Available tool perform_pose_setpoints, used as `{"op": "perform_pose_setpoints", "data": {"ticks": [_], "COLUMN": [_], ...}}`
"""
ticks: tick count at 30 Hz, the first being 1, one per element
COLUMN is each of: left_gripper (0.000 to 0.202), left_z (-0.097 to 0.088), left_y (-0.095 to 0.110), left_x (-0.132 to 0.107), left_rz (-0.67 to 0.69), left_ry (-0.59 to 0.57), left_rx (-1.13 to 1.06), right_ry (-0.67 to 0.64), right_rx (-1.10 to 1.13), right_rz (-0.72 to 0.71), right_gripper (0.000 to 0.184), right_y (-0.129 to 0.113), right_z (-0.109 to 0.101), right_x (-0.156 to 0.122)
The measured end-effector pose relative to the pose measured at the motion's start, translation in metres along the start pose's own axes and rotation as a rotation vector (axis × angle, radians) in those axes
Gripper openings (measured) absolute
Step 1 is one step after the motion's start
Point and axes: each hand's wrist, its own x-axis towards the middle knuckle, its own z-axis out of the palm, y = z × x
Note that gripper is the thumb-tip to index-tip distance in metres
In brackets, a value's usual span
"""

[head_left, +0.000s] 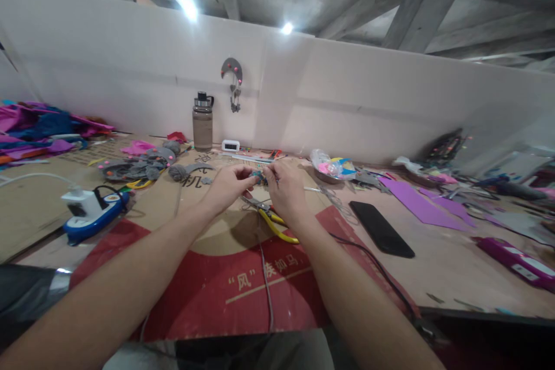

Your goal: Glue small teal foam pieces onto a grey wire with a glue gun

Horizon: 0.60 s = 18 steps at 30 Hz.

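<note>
My left hand (229, 186) and my right hand (286, 189) meet over the cardboard, fingers pinched on a small teal-blue piece (259, 176). Its kind is too small and too covered by the fingers to make out. Yellow-handled pliers (277, 233) lie just below, partly hidden by my right hand and wrist. A thin grey cord (265, 277) runs down the cardboard toward the front edge. Left of my left hand lie grey felt pieces (177, 171) and a larger grey felt bundle with pink dots (134, 167).
Red and brown cardboard (208, 300) covers the table's middle. A black phone (381, 229), purple felt sheets (420, 202) and a magenta power strip (515, 261) lie right. A blue power strip (87, 225) sits left. A bottle (203, 124) and small clock (230, 145) stand behind.
</note>
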Motion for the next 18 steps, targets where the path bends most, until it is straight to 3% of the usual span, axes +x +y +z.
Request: {"op": "perform_pose_setpoints", "data": {"ticks": [11,18], "left_gripper": [0.022,0.022], "left_z": [0.0044,0.0045], "left_y": [0.0015,0.0031], "left_x": [-0.0017,-0.0027], "left_rz": [0.040,0.029], "left_ry": [0.008,0.055], "left_rx": [0.148,0.106], "right_ry": [-0.037,-0.051], "right_rx": [-0.050,0.007], "right_rz": [0.077,0.096], "right_gripper": [0.029,0.032], "right_y": [-0.0037,-0.0047], "right_z": [0.0026,0.0015], "right_x": [0.0002,-0.0008]}}
